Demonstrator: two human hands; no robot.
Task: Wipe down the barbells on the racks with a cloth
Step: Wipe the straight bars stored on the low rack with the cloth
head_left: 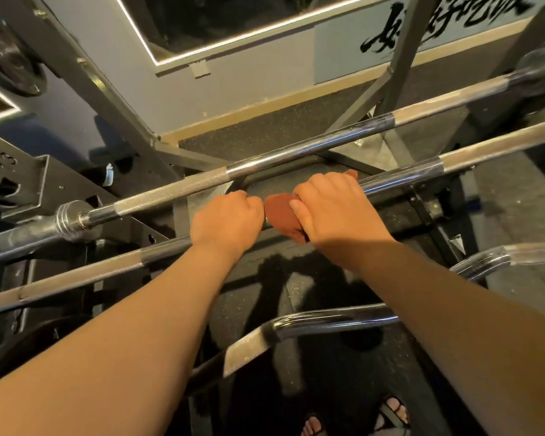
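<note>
In the head view, a straight chrome steel barbell is seen running slantwise past the grey metal rack, from lower left to upper right. Its middle is clasped by the left hand, whose grip is clenched round the bare bar. Just beside it, a rust-red cloth is wrapped round the same bar and grasped by the right hand. A second chrome barbell is seen behind it, and a bent chrome curl bar nearer, above the black speckled rubber floor.
</note>
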